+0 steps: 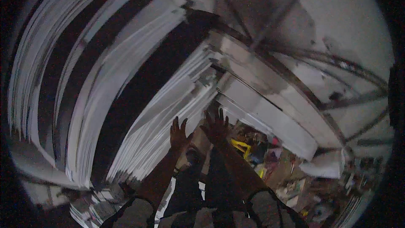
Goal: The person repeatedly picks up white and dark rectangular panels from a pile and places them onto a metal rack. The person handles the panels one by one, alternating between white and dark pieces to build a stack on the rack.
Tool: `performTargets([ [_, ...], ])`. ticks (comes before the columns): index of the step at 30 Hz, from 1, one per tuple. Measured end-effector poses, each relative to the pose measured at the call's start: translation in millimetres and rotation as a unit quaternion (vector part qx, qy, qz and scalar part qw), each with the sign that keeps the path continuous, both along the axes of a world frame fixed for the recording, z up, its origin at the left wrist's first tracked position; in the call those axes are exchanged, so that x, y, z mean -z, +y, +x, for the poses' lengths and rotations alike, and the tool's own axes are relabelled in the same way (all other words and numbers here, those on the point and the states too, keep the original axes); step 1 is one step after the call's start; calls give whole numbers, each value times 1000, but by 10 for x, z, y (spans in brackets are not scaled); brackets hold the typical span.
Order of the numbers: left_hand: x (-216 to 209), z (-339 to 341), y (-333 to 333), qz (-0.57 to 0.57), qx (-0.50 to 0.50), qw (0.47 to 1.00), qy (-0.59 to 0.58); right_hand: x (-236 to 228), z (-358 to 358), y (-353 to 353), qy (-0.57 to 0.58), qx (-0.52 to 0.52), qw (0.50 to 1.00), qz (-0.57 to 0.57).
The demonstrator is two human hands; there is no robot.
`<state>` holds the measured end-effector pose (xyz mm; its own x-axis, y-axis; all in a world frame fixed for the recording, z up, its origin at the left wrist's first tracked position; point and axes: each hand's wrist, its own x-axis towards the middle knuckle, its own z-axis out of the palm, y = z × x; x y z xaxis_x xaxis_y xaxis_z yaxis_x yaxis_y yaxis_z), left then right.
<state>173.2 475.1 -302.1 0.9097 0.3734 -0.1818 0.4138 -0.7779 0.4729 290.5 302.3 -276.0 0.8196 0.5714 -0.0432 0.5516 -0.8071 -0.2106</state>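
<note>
Both my arms stretch forward from the lower edge. My left hand (179,136) has its fingers spread and holds nothing. To its right, my right hand (216,129) is also open, fingers apart and empty. Nearest my left hand is a stack of thin white sheets (145,143) on the lowest shelf level; whether the fingers touch it I cannot tell. Beyond my right hand a long pale panel (265,116) slants away to the right. The picture is dim, so fine detail is lost.
Dark shelf boards (156,63) rise on the left, with more stacked white sheets (99,80) between them. Right of my arm lies clutter with a yellow frame-like piece (241,147). Thin dark bars (312,52) cross at the upper right. Paper bundles (99,207) lie lower left.
</note>
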Motion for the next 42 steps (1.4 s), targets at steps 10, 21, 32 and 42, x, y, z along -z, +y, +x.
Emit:
performTargets([
  [10,416,903,-1335,2,200,980,-5,355,219,-1698,59,207,976,-24],
  [21,980,1793,-3071,-18,297,955,-9,1048,617,-3622,104,317,942,-46],
  [32,2663,2526,-4303,66,420,905,-26,2736,856,-5361,-47,269,959,-79],
  [42,4314,3669,-4955,89,542,828,-117,4525,1470,-7027,18,365,923,-117],
])
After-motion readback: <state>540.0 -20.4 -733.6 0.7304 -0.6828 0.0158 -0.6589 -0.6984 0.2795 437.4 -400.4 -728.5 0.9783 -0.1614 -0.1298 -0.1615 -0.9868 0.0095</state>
